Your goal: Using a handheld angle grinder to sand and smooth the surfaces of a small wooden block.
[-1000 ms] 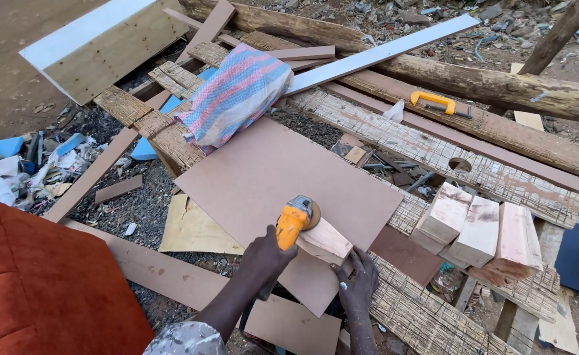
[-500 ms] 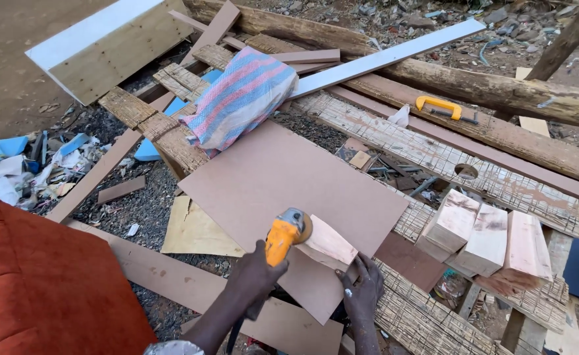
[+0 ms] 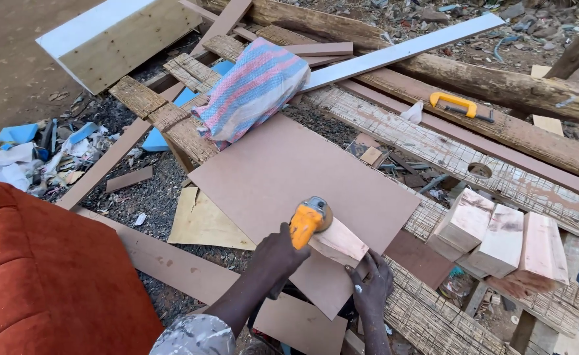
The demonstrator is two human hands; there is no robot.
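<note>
L hand grips grinder, prob sanding block

The brown board looks like matt, smooth hardboard. On it lies a pale wooden block, its face planed clean, with a faint pinkish grain. The tool has a glossy orange plastic body. The striped sack is woven plastic cloth, slightly shiny. The orange-red cushion is soft, napped velvet-like fabric. The log is rough, weathered wood, and the saw handle on it is smooth yellow plastic.
</note>
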